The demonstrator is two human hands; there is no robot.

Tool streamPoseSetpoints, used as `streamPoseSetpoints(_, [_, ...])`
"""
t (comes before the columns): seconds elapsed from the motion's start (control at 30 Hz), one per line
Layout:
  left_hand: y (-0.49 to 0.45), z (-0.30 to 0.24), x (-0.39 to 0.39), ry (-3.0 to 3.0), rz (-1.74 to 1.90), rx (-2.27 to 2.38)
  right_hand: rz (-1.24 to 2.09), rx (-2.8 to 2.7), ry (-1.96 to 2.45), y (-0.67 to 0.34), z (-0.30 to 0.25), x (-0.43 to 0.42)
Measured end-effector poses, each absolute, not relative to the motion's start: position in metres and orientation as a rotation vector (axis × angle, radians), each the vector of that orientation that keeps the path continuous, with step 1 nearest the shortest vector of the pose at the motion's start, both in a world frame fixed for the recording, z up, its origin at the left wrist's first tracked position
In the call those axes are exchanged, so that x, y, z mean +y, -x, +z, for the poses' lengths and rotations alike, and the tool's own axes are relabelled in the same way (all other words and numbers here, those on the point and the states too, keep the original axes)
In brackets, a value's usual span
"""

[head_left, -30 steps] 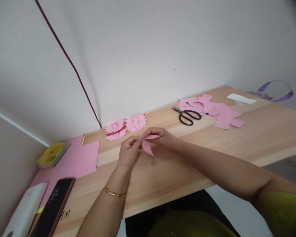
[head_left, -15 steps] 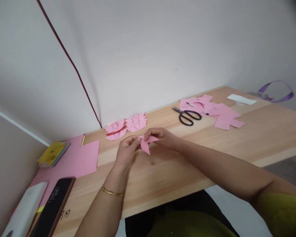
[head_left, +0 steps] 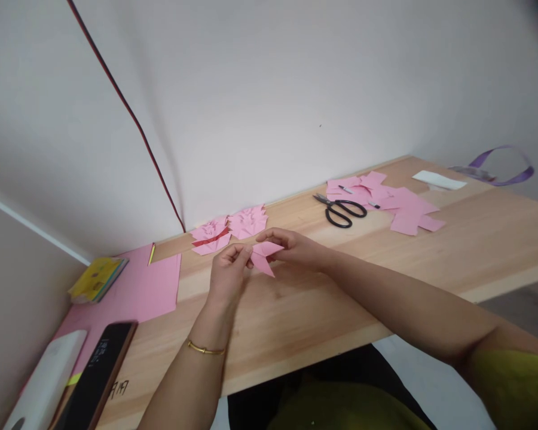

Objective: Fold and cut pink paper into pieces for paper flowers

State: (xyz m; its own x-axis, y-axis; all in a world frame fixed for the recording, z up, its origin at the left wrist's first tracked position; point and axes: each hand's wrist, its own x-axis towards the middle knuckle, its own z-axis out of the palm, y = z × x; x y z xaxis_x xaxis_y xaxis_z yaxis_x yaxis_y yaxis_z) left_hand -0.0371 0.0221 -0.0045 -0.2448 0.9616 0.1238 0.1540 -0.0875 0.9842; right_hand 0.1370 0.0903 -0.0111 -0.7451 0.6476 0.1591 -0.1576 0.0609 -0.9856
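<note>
Folded pink paper piece (head_left: 264, 255) held just above the bench (head_left: 323, 310), near its middle; long axis runs from my fingers down and right, its sharp tip toward me, a flatter flap out toward my right hand. It is plain pink, creased into pointed wedges. My left hand (head_left: 226, 276) has its grip pinched shut on the left end, wrist upright with a gold bangle (head_left: 205, 349); my right hand (head_left: 296, 246) reaches across, grip clamped on the upper flap.
</note>
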Motion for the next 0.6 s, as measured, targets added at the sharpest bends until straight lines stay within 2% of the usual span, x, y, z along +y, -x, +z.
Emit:
streamPoseSetpoints(0.13, [0.035,-0.005,0.021,-1.307,1.488,1.516,1.855,-1.874,0.437,-0.138,-0.008,0.088])
streamPoseSetpoints(0.23, [0.032,-0.005,0.019,-1.326,1.488,1.549,1.761,-1.894,0.538,-0.136,-0.009,0.085])
streamPoseSetpoints(0.37, [0.027,-0.005,0.019,-1.321,1.364,1.529,1.580,-1.801,0.735,-0.132,-0.015,0.086])
streamPoseSetpoints(0.6, [0.027,-0.019,0.021,-1.210,1.139,1.404,1.596,-1.796,0.735,-0.139,-0.012,0.096])
